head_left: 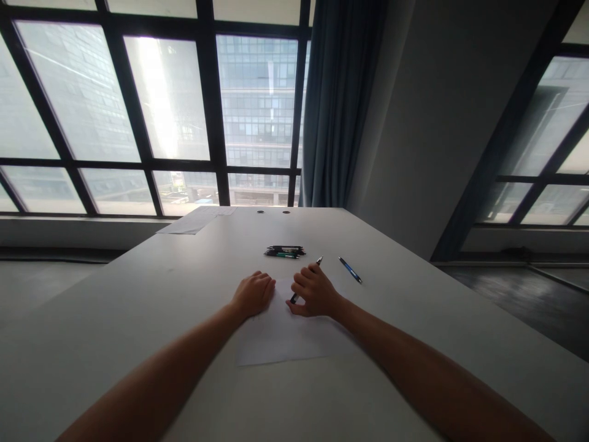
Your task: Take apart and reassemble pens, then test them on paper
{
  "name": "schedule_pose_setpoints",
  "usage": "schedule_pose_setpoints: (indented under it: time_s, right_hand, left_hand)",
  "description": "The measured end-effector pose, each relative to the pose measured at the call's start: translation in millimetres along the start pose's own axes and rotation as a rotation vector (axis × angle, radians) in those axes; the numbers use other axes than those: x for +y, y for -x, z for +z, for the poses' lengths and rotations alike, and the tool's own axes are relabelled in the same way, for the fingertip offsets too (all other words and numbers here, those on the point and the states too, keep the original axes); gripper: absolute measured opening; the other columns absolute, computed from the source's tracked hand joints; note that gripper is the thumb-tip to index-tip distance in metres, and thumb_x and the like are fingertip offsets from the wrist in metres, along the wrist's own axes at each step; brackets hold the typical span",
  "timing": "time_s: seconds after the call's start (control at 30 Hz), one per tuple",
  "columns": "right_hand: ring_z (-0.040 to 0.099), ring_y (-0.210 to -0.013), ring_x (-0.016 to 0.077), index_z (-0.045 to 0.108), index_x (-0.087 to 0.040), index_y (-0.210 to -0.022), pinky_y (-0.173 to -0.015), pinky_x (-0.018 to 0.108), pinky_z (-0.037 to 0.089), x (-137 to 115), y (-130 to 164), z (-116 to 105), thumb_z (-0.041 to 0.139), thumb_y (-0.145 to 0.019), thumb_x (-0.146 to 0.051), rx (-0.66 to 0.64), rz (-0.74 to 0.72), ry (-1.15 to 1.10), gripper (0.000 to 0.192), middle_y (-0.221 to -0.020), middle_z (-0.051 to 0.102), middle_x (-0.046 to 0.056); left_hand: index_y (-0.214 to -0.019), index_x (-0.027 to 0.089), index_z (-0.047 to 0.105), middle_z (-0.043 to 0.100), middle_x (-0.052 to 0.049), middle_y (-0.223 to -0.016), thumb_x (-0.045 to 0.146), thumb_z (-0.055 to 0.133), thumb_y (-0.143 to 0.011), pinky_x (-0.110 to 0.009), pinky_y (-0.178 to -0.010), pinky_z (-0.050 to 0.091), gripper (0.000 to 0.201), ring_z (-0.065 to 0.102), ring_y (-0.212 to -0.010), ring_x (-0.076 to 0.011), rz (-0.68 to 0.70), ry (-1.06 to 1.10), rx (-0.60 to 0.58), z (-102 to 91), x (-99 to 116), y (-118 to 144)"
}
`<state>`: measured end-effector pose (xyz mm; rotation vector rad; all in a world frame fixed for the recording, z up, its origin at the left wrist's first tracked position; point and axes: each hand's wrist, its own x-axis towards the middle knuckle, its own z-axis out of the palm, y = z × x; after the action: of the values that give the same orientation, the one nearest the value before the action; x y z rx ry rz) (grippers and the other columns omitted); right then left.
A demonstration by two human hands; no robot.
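Observation:
A white sheet of paper (280, 342) lies on the table in front of me, with a few faint marks near its left side. My left hand (254, 293) rests palm down on the paper's left part, fingers lying flat and holding nothing. Over the paper's right part, my right hand (313, 291) is closed around a dark pen (294, 298). The pen slants, one end showing above my fingers and the other near my thumb. Just beyond my hands lies a bunch of several pens (284, 251), black and green. A blue pen (350, 270) lies apart, right of my right hand.
The long white table (193, 393) stretches away toward the windows (257, 104). More paper sheets (196, 221) lie at its far left corner. Two dark round spots (286, 212) sit near the far edge. Beyond it hang a blue curtain (338, 104) and a grey pillar (432, 123).

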<state>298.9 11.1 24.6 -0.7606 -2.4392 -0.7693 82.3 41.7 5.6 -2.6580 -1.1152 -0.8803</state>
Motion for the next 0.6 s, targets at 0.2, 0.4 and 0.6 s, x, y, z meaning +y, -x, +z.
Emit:
schedule_pose_setpoints:
  time_s: [0.2, 0.4, 0.6]
  right_hand:
    - [0.041, -0.076, 0.0209, 0.059, -0.019, -0.074, -0.074, 0.038, 0.027, -0.6, 0.3, -0.8, 0.047, -0.088, -0.058, 0.016, 0.009, 0.012, 0.043, -0.076, 0.055, 0.006]
    - [0.043, -0.075, 0.02, 0.061, -0.018, -0.077, -0.073, 0.037, 0.029, 3.9, 0.2, 2.8, 0.044, -0.092, -0.054, 0.016, 0.012, 0.015, 0.042, -0.079, 0.056, 0.007]
    - [0.047, -0.074, 0.0202, 0.06, -0.018, -0.066, -0.079, 0.038, 0.033, 23.0, -6.8, -21.1, 0.036, -0.097, -0.034, 0.07, 0.237, 0.019, 0.042, -0.072, 0.056, 0.008]
  left_hand:
    - [-0.07, 0.019, 0.059, 0.065, -0.005, -0.074, 0.026, 0.038, -0.096, -0.029, -0.065, 0.047, 0.034, 0.057, -0.074, -0.017, 0.005, 0.016, 0.015, 1.3, -1.2, 0.4]
    - [-0.072, 0.019, 0.06, 0.066, -0.005, -0.076, 0.026, 0.038, -0.096, -0.029, -0.067, 0.047, 0.033, 0.058, -0.076, -0.0173, 0.014, 0.021, 0.012, 2.0, -2.6, 0.7]
    - [-0.074, 0.019, 0.062, 0.067, -0.005, -0.078, 0.026, 0.041, -0.095, -0.029, -0.067, 0.048, 0.031, 0.059, -0.078, -0.0183, 0.013, 0.007, -0.015, 1.9, -2.2, 0.9]
